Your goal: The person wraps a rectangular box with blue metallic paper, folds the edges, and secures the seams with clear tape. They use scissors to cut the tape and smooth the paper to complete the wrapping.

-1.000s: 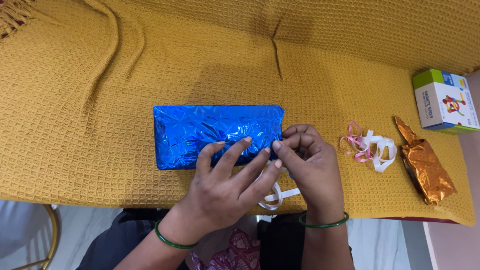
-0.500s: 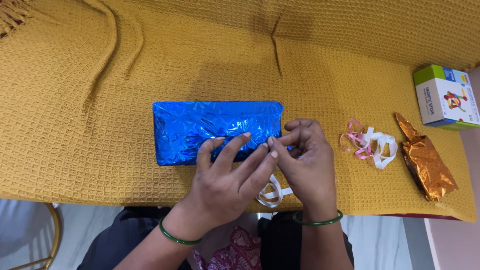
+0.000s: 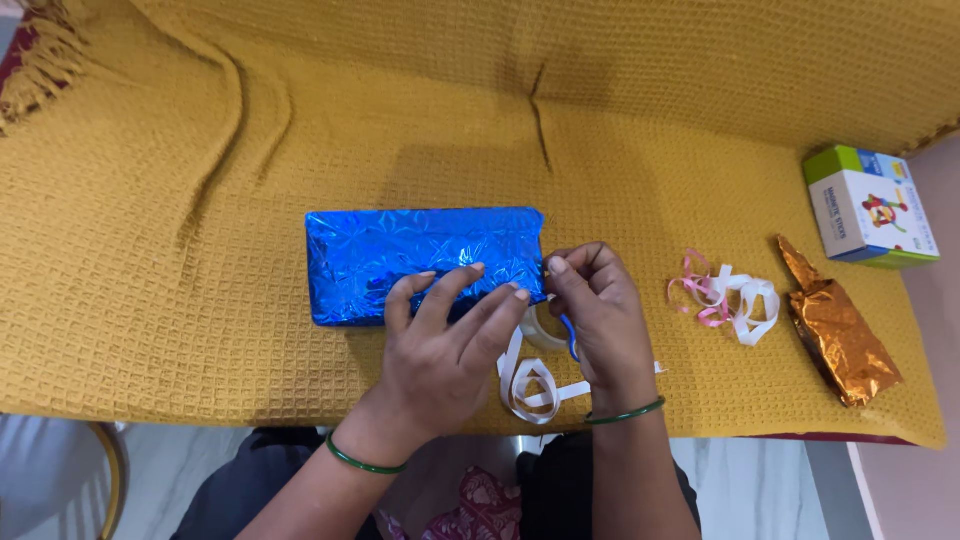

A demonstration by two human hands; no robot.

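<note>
A box wrapped in shiny blue foil (image 3: 400,255) lies lengthwise on a mustard waffle-weave cloth (image 3: 200,150). My left hand (image 3: 440,350) rests with spread fingers flat on the box's near right part, pressing it down. At the box's right end, my right hand (image 3: 600,310) has its fingertips pinched on the foil. Under the hands lie a roll of clear tape (image 3: 540,325), a small blue piece I cannot identify (image 3: 570,335) and a curl of white ribbon (image 3: 530,385). Both wrists wear green bangles.
To the right lie pink and white ribbon curls (image 3: 725,295), a crumpled copper foil packet (image 3: 835,325) and a small green, white and blue carton (image 3: 870,205). The cloth's near edge runs just below my hands, with pale floor beyond.
My right hand has moved up a little to the box's right end. The left hand's fingers have shifted slightly on the foil. The tape roll and white ribbon show more now.
</note>
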